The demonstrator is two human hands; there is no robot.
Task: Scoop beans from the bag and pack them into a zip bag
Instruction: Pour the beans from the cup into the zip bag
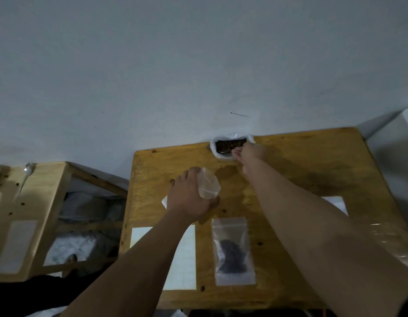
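Gripping an empty clear plastic zip bag [208, 184] over the wooden tabletop [312, 170], the left hand [187, 197] curls round it; the right hand [249, 153] touches the white plastic bag of dark beans [228, 145] at the far edge, its fingers' [236, 153] grip unclear.

Wooden table [289, 179] standing against wall, carrying the lot.
Open bag of beans [229, 145] sitting at far edge, right hand [249, 154] touching its rim.
Filled zip bag [232, 250] lying flat between both forearms, nearer than left hand [189, 197].
White label sheet [184, 259] lying under left forearm, just beside filled zip bag.
Second white sheet [335, 202] showing beyond right forearm, partly hidden.
White scrap [164, 201] peeking out beneath left hand.
Clear plastic [390, 243] lying outside right forearm.
Smaller wooden table [45, 179] standing well left of left hand, spoon [27, 172] and pale sheet [15, 245] lying on it.
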